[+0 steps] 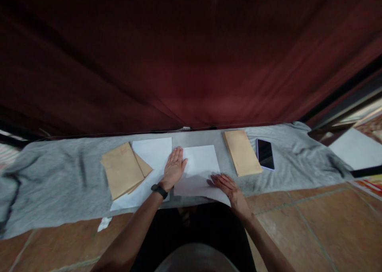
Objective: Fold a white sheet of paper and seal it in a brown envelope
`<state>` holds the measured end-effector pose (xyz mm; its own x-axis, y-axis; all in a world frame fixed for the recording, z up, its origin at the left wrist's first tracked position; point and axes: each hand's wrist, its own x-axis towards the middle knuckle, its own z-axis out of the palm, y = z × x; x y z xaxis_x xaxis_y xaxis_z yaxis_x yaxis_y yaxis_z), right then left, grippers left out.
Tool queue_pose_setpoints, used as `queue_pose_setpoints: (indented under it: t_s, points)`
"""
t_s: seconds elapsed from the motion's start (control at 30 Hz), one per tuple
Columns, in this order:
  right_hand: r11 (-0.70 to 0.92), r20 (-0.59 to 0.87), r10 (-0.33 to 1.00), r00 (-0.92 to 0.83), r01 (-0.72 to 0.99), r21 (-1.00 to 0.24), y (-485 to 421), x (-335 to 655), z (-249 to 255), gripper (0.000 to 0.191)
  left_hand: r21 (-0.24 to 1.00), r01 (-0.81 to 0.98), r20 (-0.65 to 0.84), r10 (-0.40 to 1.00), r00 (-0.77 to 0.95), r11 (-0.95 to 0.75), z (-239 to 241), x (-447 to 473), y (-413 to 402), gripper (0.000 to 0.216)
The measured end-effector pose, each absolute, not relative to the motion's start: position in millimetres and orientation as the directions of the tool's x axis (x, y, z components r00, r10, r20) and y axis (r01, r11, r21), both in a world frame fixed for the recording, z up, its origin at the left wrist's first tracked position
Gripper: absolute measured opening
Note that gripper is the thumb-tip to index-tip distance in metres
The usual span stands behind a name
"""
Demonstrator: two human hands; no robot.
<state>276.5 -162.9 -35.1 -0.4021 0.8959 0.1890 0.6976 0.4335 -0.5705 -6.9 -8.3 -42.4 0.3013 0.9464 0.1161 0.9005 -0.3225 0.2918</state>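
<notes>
A white sheet of paper [200,164] lies in front of me on a grey cloth [59,176], its near part folded or lifted. My left hand [174,167] rests flat on the sheet's left edge, fingers together, a black band on the wrist. My right hand [227,185] presses on the sheet's near right corner with fingers spread. To the left, several brown envelopes [122,169] lie on a stack of white paper [155,152]. Another pile of brown envelopes [241,152] lies to the right.
A dark phone [265,153] lies face up on the cloth, right of the envelope pile. A dark red curtain [191,57] hangs behind. Brown floor tiles [313,224] surround the cloth. A small white scrap [104,223] lies on the floor at the left.
</notes>
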Motion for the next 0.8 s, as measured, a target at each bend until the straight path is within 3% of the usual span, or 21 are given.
queue_pose_setpoints:
  t_s: [0.23, 0.5, 0.8]
  points:
    - [0.51, 0.165, 0.846, -0.506, 0.682, -0.524, -155.1, 282.0, -34.0, 0.052, 0.44, 0.84, 0.183, 0.947, 0.262, -0.318, -43.0, -14.1, 4.7, 0.054]
    - [0.494, 0.259, 0.867, -0.425, 0.671, -0.552, -170.5, 285.3, -49.2, 0.053, 0.28, 0.921, 0.077, 0.963, 0.258, -0.27, -22.5, -4.6, 21.5, 0.048]
    - [0.47, 0.282, 0.882, -0.378, 0.652, -0.596, -163.9, 282.8, -50.5, 0.048, 0.336, 0.903, 0.001, 0.958, 0.286, -0.269, -12.5, -5.8, 69.3, 0.011]
